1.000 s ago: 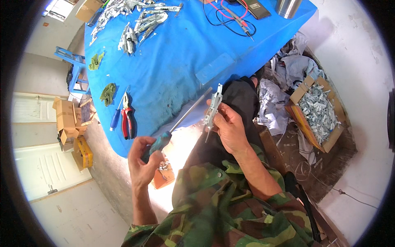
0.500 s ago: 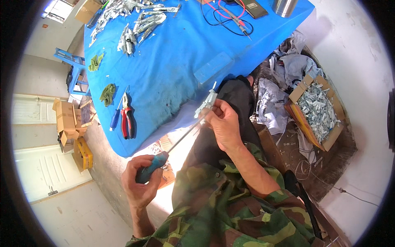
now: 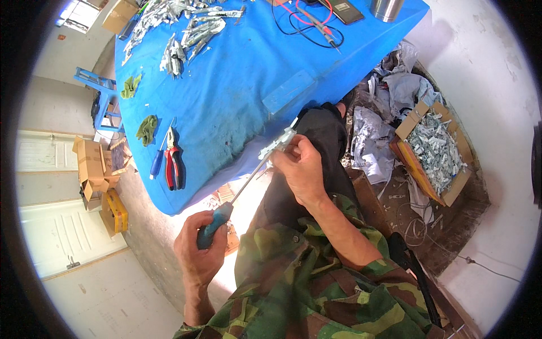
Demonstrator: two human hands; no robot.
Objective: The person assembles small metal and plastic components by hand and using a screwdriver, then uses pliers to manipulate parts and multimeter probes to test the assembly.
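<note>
In my left hand [image 3: 195, 257] is a screwdriver [image 3: 215, 225], its teal handle wrapped by the fingers and its long shaft slanting up to the right. My right hand [image 3: 304, 174] pinches a small, narrow, silvery-white part [image 3: 277, 142] with ragged edges, whose exact kind I cannot make out. The shaft's end meets this part beside my right fingers, and the tip is hidden there. Both hands are over my lap, just off the near edge of the blue-covered table [image 3: 237, 85].
Combination pliers [image 3: 174, 161] and a blue screwdriver [image 3: 158, 155] lie at the table's left, near green rags [image 3: 147, 130]. Similar silvery parts [image 3: 195, 37] are heaped farther back, with test leads [image 3: 316, 25] and a metal cup [image 3: 387, 8]. A carton of scraps [image 3: 437, 150] stands at right.
My left hand and the screwdriver have shifted slightly right, and the shaft stands steeper. The silvery part has turned to slant more toward the left in my right hand.
</note>
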